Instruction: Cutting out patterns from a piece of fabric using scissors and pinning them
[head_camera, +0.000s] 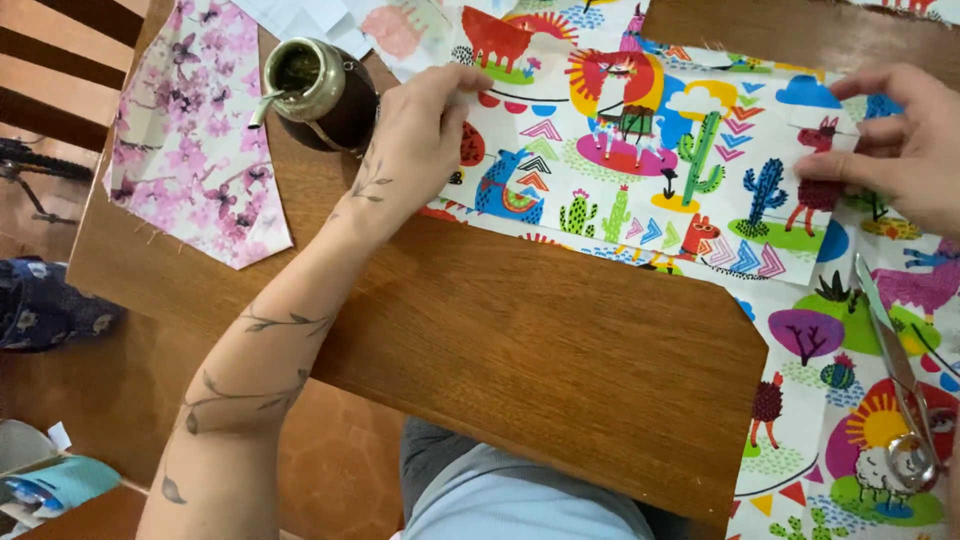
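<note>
Upper left of frame: pink blossom-print fabric piece (195, 140) lying flat on the wooden worktop (520, 340), one edge hanging past the worktop's left side. Just right of it, a round metal-rimmed gourd cup (318, 88) with a metal straw, standing upright near the top edge. Centre-left: left hand (415, 135), fingers bent, thumb and fingertips pinching the left edge of a cut piece of llama-and-cactus print fabric (640, 170); tattooed forearm running down to lower left. Centre to upper right: that cut piece spread flat, overlapping a larger sheet of the same print (850, 420) that drapes off the worktop at lower right. Upper right: right hand (900, 140), fingers curled, pinching the cut piece's right edge. Lower right: scissors (900, 390) lying on the larger sheet, blades closed, well apart from both hands
</note>
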